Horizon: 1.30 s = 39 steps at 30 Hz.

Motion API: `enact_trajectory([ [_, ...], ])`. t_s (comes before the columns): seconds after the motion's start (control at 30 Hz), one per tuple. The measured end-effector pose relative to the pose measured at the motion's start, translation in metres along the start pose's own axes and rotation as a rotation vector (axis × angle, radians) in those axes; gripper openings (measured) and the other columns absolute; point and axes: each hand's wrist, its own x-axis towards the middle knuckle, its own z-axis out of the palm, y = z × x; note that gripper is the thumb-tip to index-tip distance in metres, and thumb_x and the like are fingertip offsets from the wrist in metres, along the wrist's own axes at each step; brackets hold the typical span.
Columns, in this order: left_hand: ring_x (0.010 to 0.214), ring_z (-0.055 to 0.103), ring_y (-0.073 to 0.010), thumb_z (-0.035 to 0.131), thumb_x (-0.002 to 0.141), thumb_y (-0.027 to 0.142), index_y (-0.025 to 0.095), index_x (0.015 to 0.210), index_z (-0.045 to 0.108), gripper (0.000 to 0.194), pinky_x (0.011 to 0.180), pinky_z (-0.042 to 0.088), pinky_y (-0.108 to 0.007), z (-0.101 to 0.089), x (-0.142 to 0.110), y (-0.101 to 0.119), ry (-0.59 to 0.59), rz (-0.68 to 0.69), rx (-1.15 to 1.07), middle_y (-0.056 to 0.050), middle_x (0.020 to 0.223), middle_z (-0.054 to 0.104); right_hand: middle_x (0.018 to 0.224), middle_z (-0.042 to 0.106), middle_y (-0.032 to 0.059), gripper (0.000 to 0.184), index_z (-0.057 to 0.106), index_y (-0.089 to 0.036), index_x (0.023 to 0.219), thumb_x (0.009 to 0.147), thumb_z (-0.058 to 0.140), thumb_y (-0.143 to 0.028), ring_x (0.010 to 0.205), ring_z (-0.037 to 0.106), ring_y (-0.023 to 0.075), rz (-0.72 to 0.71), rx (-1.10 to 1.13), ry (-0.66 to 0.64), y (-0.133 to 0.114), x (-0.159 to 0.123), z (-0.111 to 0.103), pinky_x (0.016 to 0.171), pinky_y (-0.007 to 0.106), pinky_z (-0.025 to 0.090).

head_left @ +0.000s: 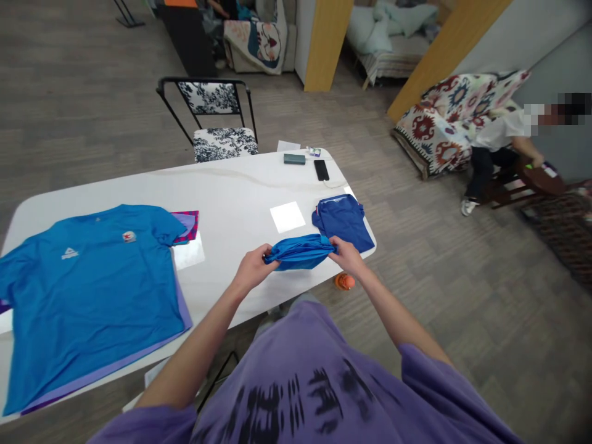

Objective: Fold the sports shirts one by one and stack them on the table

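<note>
Both my hands hold a folded bright blue garment (300, 251) just above the near edge of the white table (231, 191). My left hand (253, 266) is closed on its left end and my right hand (346, 254) is closed on its right end. A folded darker blue shirt (345, 221) lies on the table right behind my right hand. At the table's left end a blue T-shirt (92, 277) lies spread flat on top of a purple one (184, 308).
A white paper sheet (287, 216), a teal case (295, 159) and a black phone (321, 169) lie on the table's far side. A floral chair (217, 123) stands behind it. An orange thing (345, 282) lies on the floor. A person (499, 148) sits at the right by a patterned sofa (444, 123).
</note>
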Motion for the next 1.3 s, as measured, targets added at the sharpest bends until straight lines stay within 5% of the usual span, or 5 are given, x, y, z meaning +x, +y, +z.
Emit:
enact_trajectory([
  [0.27, 0.072, 0.062, -0.0156, 0.070, 0.088, 0.040, 0.026, 0.097, 0.067, 0.017, 0.066, 0.044, -0.027, 0.110, 0.068, 0.108, -0.137, 0.068, -0.098, 0.003, 0.086, 0.072, 0.083, 0.071, -0.0024, 0.019, 0.070, -0.025, 0.105, 0.089, 0.066, -0.036, 0.063, 0.053, 0.0144, 0.061, 0.041, 0.078, 0.107, -0.023, -0.140, 0.062, 0.026, 0.039],
  [0.47, 0.084, 0.066, -0.0189, 0.069, 0.090, 0.044, 0.024, 0.101, 0.066, 0.023, 0.075, 0.050, -0.030, 0.216, 0.264, 0.126, -0.097, -0.023, -0.120, -0.001, 0.095, 0.073, 0.094, 0.075, 0.0010, 0.026, 0.070, -0.024, 0.112, 0.090, 0.065, -0.038, 0.074, 0.064, 0.0187, 0.077, -0.051, 0.030, 0.262, 0.132, -0.211, 0.071, 0.030, 0.049],
  [0.67, 0.123, 0.063, -0.0338, 0.074, 0.090, 0.045, 0.021, 0.145, 0.051, 0.064, 0.099, 0.052, -0.045, 0.318, 0.424, 0.100, 0.101, -0.292, 0.209, -0.018, 0.150, 0.048, 0.156, 0.049, 0.0228, 0.074, 0.049, -0.011, 0.155, 0.091, 0.069, -0.044, 0.135, 0.056, 0.0379, 0.148, -0.230, 0.033, 0.383, 0.274, -0.165, 0.113, 0.051, 0.048],
  [1.0, 0.166, 0.000, -0.0389, 0.091, 0.073, 0.046, 0.028, 0.175, 0.015, 0.129, 0.132, 0.018, -0.056, 0.426, 0.404, 0.070, -0.281, 0.054, 0.494, -0.010, 0.181, 0.006, 0.181, 0.008, 0.0107, 0.075, 0.023, -0.020, 0.173, 0.107, 0.041, -0.052, 0.167, 0.002, 0.0333, 0.055, -0.220, -0.225, 0.413, 0.240, -0.056, 0.133, 0.063, 0.008],
  [1.3, 0.163, 0.019, -0.0361, 0.078, 0.085, 0.047, 0.021, 0.173, 0.020, 0.108, 0.129, 0.026, -0.050, 0.377, 0.344, 0.062, -0.176, 0.072, 0.408, -0.017, 0.177, 0.021, 0.175, 0.024, 0.0206, 0.074, 0.033, -0.012, 0.168, 0.106, 0.036, -0.053, 0.163, 0.018, 0.0364, 0.004, -0.321, -0.126, 0.369, 0.219, -0.065, 0.130, 0.062, 0.021],
])
